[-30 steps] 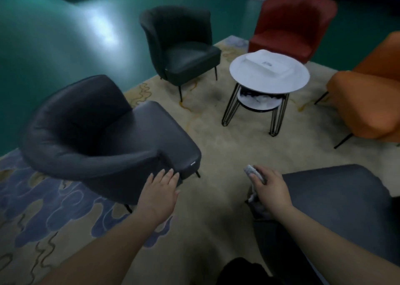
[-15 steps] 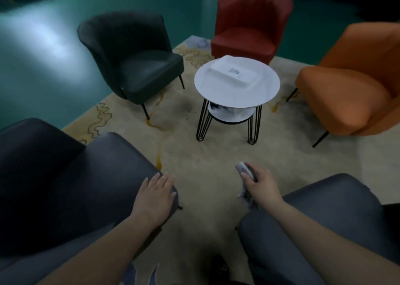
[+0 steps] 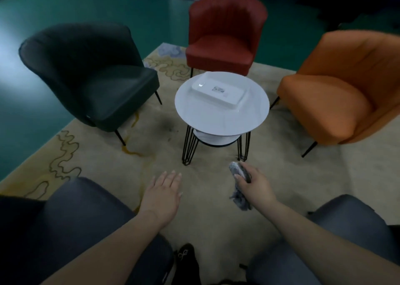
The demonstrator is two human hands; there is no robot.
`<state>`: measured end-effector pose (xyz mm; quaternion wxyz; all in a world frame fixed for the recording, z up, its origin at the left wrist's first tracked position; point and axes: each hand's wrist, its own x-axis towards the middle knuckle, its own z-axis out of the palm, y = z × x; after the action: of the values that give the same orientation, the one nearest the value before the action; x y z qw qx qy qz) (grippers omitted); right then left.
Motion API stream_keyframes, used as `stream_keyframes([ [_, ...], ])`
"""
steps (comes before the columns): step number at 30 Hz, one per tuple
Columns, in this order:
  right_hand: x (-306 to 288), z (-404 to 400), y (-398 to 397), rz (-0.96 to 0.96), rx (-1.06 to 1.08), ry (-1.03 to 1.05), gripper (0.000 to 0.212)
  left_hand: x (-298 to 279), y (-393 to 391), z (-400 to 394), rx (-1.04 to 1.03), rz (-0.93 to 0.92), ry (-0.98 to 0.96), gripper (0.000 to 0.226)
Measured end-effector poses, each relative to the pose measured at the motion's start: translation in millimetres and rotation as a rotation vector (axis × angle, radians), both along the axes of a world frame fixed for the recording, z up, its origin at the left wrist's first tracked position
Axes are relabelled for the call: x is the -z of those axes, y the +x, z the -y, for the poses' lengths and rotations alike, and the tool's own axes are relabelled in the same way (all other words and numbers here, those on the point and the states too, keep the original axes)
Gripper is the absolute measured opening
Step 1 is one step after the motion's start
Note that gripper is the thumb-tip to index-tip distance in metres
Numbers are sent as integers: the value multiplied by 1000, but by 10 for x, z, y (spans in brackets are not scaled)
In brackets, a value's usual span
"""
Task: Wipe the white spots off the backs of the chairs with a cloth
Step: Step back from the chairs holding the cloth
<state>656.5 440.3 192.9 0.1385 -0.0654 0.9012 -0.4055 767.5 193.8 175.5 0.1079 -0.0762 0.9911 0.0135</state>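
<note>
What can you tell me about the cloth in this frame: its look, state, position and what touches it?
The cloth is a grey, soft-looking rag, crumpled into a bunch rather than spread flat. The right hand grips it, fingers curled round its upper part; a rounded wad sticks out above the hand and a loose, ragged tail hangs below. It is held in the air over the beige rug, just in front of the round white table's black wire legs, touching no chair. Its weave and any dirt are too blurred to tell.

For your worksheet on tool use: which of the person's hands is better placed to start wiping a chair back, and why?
The right hand: it already grips the grey cloth. The left hand is open, holding nothing, fingers straight above the rug.
</note>
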Motion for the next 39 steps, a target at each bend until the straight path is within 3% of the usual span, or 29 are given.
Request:
stream_keyframes([
  [12,-23,557,-1285,8,84,35,53,-144,-1778,675,123,-13,7,57],
  [19,-10,668,-2349,-18,84,4,8,-103,-2897,869,129,-28,0,57],
  [34,145,1267,-4094,25,123,-10,11,123,-4689,1514,148,67,0,58],
  [39,237,1637,-4644,15,241,2,8,234,-5414,1913,223,89,28,58],
])
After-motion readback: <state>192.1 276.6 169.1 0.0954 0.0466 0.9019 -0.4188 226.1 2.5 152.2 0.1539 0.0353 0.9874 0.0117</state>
